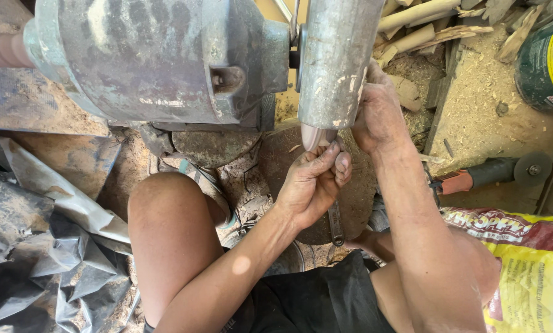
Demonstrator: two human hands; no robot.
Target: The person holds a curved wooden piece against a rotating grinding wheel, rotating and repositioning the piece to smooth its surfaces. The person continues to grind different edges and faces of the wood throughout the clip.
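**Steadying a small piece at the guarded wheel**

The person sits low, knees drawn up, facing a heavy green motor [159, 58] whose shaft drives a wheel under a grey metal guard [337, 61]. At the lower lip of that guard a small pale, rounded piece [316, 137] pokes out, and both hands meet there.

The left hand [310, 185] is closed around the piece from below, thumb and curled fingers pinching it just under the guard. The right hand [378, 111] is wrapped against the side of the guard, its fingers hidden behind the metal, so what they grip cannot be told.

To do this well, the pinch should probably stay firm and short, with fingertips kept clear of the guard's opening. Bracing the left forearm against the knee would likely steady the feed, and light, even pressure seems wiser than a hard push, since so small a piece could snatch.

A metal tool [335, 225] hangs below the left hand. An angle grinder [492, 172] lies on the sawdust floor to the right, beside a printed sack [529, 265]; crumpled dark sheeting [48, 246] fills the left.
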